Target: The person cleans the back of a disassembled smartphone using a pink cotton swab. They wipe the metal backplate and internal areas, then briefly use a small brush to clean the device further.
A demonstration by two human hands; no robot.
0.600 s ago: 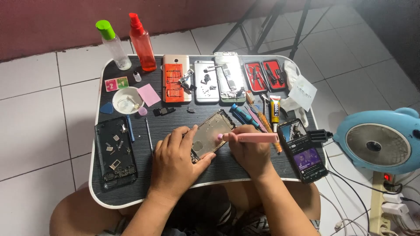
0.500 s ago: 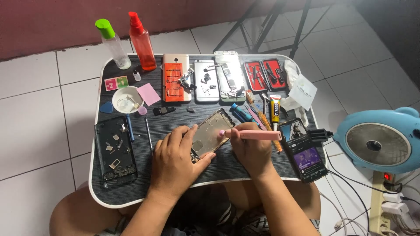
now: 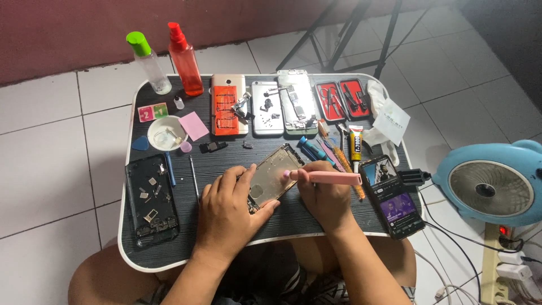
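A bare phone housing (image 3: 272, 176) lies tilted on the small black table (image 3: 169, 248). My left hand (image 3: 228, 212) presses on its lower left corner, fingers spread over the edge. In my right hand (image 3: 324, 200) is a pink pen-shaped tool (image 3: 327, 178), held flat with its tip touching the housing's right edge.
Along the back stand a clear bottle with green cap (image 3: 148, 55), a red spray bottle (image 3: 185, 52), opened phones (image 3: 266, 107) and red tool cases (image 3: 341, 99). A black phone frame (image 3: 151, 200) lies left, a lit phone (image 3: 392, 195) right. A blue fan (image 3: 491, 183) sits on the floor.
The pink tool's tip has slid slightly left along the housing. My left hand has stayed on the housing.
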